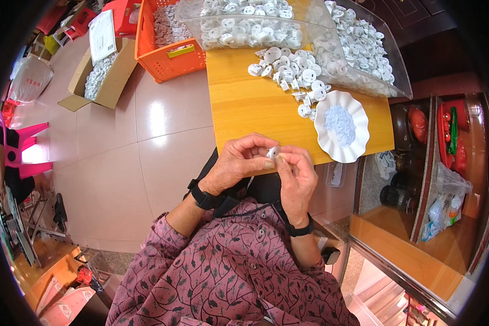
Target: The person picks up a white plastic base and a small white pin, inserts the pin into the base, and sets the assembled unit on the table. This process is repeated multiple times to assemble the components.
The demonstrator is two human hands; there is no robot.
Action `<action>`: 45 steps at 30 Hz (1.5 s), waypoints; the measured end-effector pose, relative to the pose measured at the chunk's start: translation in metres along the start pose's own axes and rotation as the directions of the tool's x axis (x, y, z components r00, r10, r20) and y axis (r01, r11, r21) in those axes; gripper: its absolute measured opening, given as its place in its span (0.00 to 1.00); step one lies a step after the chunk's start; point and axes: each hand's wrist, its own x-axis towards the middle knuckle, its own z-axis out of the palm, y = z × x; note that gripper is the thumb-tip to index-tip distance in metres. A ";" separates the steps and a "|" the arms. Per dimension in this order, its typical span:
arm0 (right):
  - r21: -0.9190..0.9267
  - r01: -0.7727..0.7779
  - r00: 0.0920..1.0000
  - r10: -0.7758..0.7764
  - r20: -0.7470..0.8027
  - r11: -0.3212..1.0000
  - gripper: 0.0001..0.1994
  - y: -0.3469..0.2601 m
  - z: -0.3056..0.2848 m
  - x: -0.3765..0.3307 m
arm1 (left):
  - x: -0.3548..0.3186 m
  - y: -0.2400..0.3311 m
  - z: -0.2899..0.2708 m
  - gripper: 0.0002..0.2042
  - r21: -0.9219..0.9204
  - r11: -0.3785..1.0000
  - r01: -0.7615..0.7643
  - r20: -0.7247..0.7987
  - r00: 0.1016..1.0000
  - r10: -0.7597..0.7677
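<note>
A: Where's the small white plastic piece (pixel 273 151) right now?

B: Pinched between both hands, just off the near edge of the wooden table (pixel 244 108), above the person's lap. The left hand (pixel 239 165) comes at it from the left, thumb and forefinger closed on its left side. The right hand (pixel 298 176) meets it from the right and slightly below, fingertips closed on the other side.

A: So neither hand is loose?

B: No, both sets of fingers are together on that one piece. It sits right at the fingertips of both; I can't say either hand is nearer. It's too small to tell its long axis.

A: What's around it?

B: Further back on the table a loose heap of white parts (pixel 288 73) spreads toward the far edge, spilling from two clear plastic trays (pixel 364 49) at the far right corner. A white scalloped dish (pixel 355 146) with tiny pale bits sits at the near right corner, just right of the hands. An orange crate (pixel 165 57) stands on the floor beside the table's far left corner
</note>
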 end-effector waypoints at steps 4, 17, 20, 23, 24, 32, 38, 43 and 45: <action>-0.003 0.003 1.000 -0.003 -0.020 1.000 0.04 0.004 0.001 -0.001 | 0.002 -0.006 -0.005 0.16 0.058 0.992 -0.113 0.036 0.993 0.111; 0.234 -0.202 0.979 0.188 0.083 0.951 0.09 0.001 -0.002 -0.001 | 0.001 -0.003 -0.007 0.18 -0.039 0.999 -0.008 -0.064 0.998 0.006; 0.175 -0.183 0.982 0.173 0.069 0.967 0.08 0.001 -0.003 0.000 | 0.001 -0.004 -0.008 0.18 -0.045 0.999 -0.018 -0.063 0.998 0.015; 0.091 -0.118 0.992 0.114 0.053 0.989 0.07 0.005 -0.003 0.001 | 0.001 -0.003 -0.007 0.18 -0.036 0.999 -0.014 -0.067 0.998 0.012; 0.063 -0.085 0.996 0.083 0.044 0.994 0.06 0.006 -0.002 0.001 | 0.001 -0.003 -0.007 0.18 -0.027 1.000 -0.008 -0.076 0.997 0.006; -0.148 0.019 0.998 -0.010 0.064 0.989 0.04 -0.008 -0.001 0.007 | 0.001 -0.004 -0.008 0.18 0.001 1.000 -0.031 -0.063 0.998 0.031; -0.231 0.100 0.994 -0.090 0.057 0.968 0.04 -0.007 0.002 0.006 | 0.000 -0.001 -0.003 0.17 0.026 1.000 -0.016 -0.060 0.998 0.018; -0.252 0.145 0.989 -0.133 0.066 0.957 0.03 -0.007 0.004 0.006 | 0.001 -0.006 -0.004 0.15 0.031 0.999 -0.041 -0.058 0.997 0.042; -0.253 0.153 0.988 -0.145 0.050 0.955 0.03 -0.006 0.005 0.005 | 0.001 -0.007 -0.005 0.15 0.094 0.992 -0.087 -0.051 0.994 0.092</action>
